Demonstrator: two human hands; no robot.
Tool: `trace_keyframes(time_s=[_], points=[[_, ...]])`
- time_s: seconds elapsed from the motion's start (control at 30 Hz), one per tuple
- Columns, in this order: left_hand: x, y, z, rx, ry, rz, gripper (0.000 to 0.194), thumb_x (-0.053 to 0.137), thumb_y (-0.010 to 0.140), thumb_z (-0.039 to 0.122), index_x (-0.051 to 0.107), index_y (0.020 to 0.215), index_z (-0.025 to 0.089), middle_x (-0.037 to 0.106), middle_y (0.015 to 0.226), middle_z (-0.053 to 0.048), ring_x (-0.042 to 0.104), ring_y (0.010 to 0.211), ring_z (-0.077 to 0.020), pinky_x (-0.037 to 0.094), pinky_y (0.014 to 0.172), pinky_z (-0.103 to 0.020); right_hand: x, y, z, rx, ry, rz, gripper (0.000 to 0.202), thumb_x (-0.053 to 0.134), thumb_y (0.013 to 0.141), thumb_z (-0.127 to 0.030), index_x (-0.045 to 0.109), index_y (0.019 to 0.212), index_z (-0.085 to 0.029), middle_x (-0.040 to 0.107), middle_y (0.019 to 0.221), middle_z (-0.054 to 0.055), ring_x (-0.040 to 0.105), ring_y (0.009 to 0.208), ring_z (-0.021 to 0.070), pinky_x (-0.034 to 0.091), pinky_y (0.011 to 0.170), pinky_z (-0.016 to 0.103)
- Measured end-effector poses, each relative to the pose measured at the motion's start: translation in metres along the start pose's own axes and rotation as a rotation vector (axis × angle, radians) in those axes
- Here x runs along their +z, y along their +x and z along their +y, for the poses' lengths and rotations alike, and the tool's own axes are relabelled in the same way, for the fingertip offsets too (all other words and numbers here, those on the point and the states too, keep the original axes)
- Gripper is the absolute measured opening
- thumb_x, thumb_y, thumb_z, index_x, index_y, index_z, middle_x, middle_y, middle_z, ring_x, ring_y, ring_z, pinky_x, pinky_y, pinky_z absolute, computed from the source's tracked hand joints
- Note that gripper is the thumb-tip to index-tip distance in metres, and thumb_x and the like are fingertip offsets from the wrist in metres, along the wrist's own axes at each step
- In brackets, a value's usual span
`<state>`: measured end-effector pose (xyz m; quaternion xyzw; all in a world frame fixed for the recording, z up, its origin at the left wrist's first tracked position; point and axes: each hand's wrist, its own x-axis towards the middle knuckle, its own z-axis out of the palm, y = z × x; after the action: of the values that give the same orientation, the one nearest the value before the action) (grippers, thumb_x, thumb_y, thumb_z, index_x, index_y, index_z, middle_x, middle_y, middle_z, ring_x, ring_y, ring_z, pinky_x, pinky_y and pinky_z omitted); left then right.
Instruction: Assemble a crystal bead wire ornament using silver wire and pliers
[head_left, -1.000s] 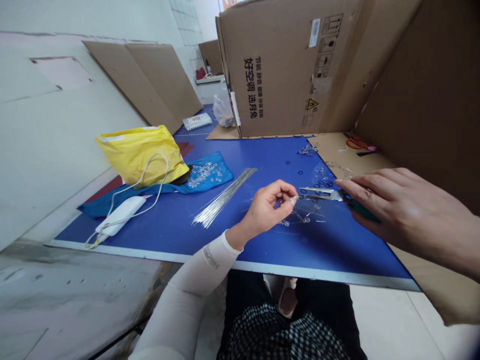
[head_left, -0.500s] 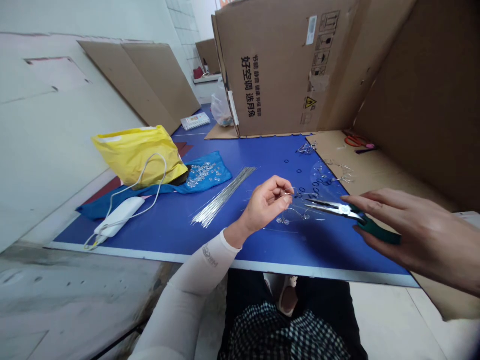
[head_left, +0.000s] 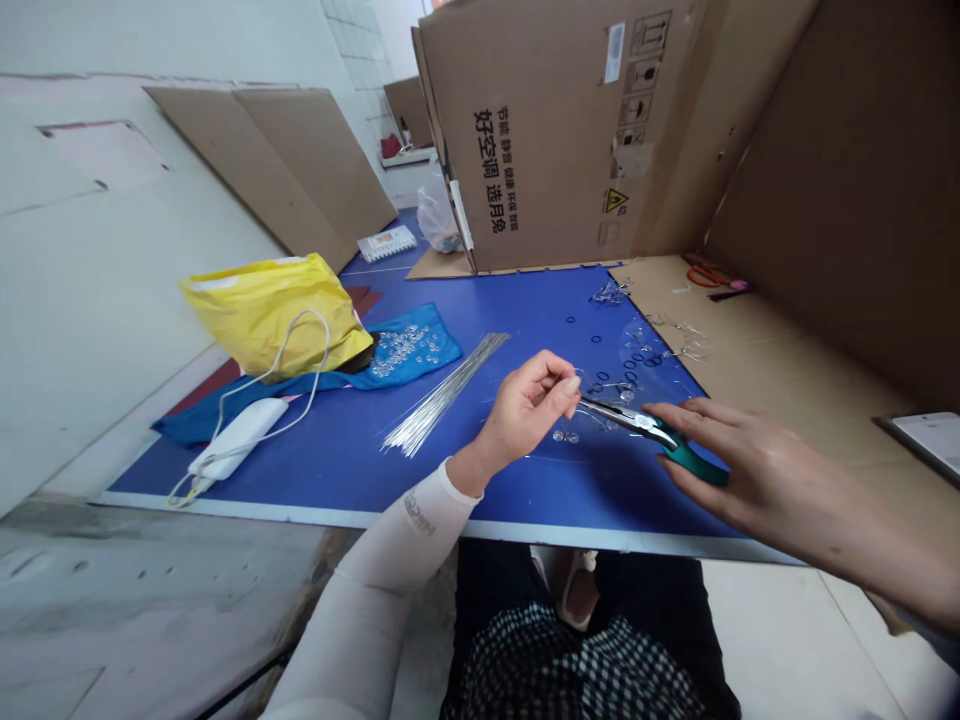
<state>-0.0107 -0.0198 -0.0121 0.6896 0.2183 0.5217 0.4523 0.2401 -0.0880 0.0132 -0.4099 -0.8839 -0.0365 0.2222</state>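
Thumb and fingers of my left hand (head_left: pixel 531 405) are pinched on a thin wire (head_left: pixel 580 373), its curved end just showing above the fingertips. My right hand (head_left: pixel 757 460) grips needle-nose pliers (head_left: pixel 645 422) with green handles. Their jaws point left, and the tips are at my left fingertips; whether they bite the wire is too small to tell. Below the pliers a few clear beads (head_left: pixel 564 437) lie on the blue mat (head_left: pixel 525 500). Black rings (head_left: pixel 630 376) are scattered just beyond. Left of my hands lies a bundle of straight silvery wires (head_left: pixel 450 393).
Clear beads (head_left: pixel 409 348) rest on a blue cloth beside a yellow bag (head_left: pixel 277 315). A white power strip (head_left: pixel 238 438) with its cord lies at left. Bent wire pieces (head_left: pixel 611 291), orange-handled scissors (head_left: pixel 709 275) and a large cardboard box (head_left: pixel 555 150) are at the back.
My right hand has moved left with the pliers, bringing their tips to my left fingertips. The jaws have closed from slightly apart. My left hand keeps its pinch.
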Motion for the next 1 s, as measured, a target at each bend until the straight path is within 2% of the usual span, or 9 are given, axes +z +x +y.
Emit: trace_keyframes(time_s=[0.27,0.5,0.73,1.0], points=[[-0.001,-0.001,0.005,-0.004,0.030,0.034,0.025,0.061,0.098,0.040,0.059,0.086,0.017,0.059,0.066,0.003,0.055,0.061,-0.0075,0.046,0.062,-0.022,0.002,-0.001,-0.002,0.025,0.043,0.029,0.041,0.051,0.099,-0.034,0.063,0.131,-0.012,0.074,0.108,0.015,0.074,0.087,0.0258,0.061,0.068,0.038],[-0.002,-0.002,-0.006,-0.002,0.030,0.087,0.021,0.067,0.095,0.038,0.065,0.086,0.018,0.062,0.069,0.002,0.058,0.064,-0.0077,0.047,0.064,-0.022,0.005,-0.003,-0.003,0.046,0.067,0.031,0.040,0.053,0.098,-0.032,0.061,0.133,-0.014,0.073,0.110,0.013,0.073,0.090,0.0243,0.060,0.071,0.036],[0.000,-0.001,-0.013,0.066,0.000,0.068,0.018,0.061,0.100,0.035,0.063,0.089,0.020,0.058,0.068,0.004,0.055,0.062,-0.0063,0.048,0.066,-0.021,0.007,-0.003,-0.004,0.064,0.077,0.035,0.038,0.052,0.099,-0.031,0.060,0.133,-0.017,0.072,0.111,0.012,0.073,0.087,0.0231,0.059,0.069,0.035],[-0.002,-0.001,-0.017,0.097,0.040,0.072,0.019,0.058,0.101,0.035,0.060,0.090,0.020,0.057,0.068,0.005,0.054,0.060,-0.0055,0.047,0.065,-0.021,0.011,-0.003,-0.004,0.053,0.071,0.038,0.039,0.053,0.098,-0.030,0.059,0.133,-0.015,0.073,0.109,0.013,0.073,0.087,0.0243,0.059,0.069,0.037]])
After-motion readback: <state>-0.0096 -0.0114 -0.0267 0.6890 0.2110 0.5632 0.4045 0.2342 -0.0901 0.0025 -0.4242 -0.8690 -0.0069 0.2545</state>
